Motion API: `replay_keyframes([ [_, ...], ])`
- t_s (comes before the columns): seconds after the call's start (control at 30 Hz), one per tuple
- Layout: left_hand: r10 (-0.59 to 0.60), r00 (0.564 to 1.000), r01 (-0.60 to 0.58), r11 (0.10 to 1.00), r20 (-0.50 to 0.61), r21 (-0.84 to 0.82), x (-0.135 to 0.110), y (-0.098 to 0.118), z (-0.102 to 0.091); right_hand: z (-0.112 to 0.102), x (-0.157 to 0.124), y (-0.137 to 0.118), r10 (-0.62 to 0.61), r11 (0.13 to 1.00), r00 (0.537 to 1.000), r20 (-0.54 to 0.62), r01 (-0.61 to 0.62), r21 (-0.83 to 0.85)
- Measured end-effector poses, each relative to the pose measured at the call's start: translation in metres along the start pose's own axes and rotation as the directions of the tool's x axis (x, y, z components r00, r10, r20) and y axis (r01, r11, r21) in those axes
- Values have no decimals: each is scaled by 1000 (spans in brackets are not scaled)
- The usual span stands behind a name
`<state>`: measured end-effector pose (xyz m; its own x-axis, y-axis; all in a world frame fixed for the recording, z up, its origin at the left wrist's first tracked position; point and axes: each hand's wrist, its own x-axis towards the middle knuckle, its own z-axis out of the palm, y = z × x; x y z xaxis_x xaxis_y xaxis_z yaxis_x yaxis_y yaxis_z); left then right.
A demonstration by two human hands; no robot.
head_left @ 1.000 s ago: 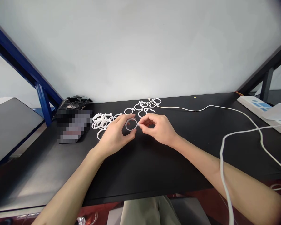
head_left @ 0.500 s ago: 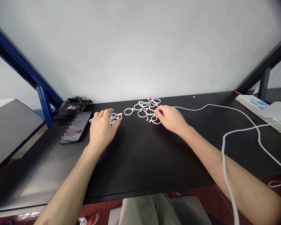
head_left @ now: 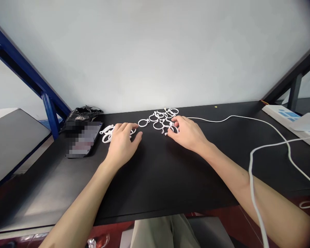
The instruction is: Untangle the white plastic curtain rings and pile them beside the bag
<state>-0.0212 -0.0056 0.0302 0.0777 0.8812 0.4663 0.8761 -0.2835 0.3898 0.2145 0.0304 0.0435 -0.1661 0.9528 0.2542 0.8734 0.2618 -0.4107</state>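
Left hand: left hand (head_left: 121, 141) lies flat, fingers spread, on the left pile of rings (head_left: 107, 133).
Right hand: right hand (head_left: 187, 132) fingers seemingly pinching a ring (head_left: 172, 128) in the right cluster.
Risk: linked rings could drag neighbours across the table (head_left: 170, 179).

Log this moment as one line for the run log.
left hand: on left ring pile | right hand: fingers at right ring cluster | phone left | white cable right | black table

my left hand (head_left: 122, 143) is resting over the left ring pile (head_left: 106, 133) on the black tabletop (head_left: 155, 179), right hand (head_left: 187, 132) pinching a ring (head_left: 172, 128) from the other bunch (head_left: 160, 119).
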Motion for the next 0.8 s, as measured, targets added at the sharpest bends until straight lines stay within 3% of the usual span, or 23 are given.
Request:
replay_keyframes([
  [0.07,44,998,-41,996,45,-75,-2,6,-1,1,-4,-7,-111,973,991,-70,123,195],
  [0.17,102,979,-59,971,178,-230,-6,14,-2,7,-12,-18,-281,824,953,-110,298,482],
  [0.23,132,958,-47,948,254,-315,-8,19,-3,12,-18,-25,-345,744,931,-117,347,570],
  [0.53,125,952,-10,924,278,-383,-7,15,-1,19,-21,-30,-338,644,936,-98,306,701],
  [0.8,131,964,-54,948,230,-313,-6,11,-2,20,-17,-25,-321,659,941,-105,302,689],
])
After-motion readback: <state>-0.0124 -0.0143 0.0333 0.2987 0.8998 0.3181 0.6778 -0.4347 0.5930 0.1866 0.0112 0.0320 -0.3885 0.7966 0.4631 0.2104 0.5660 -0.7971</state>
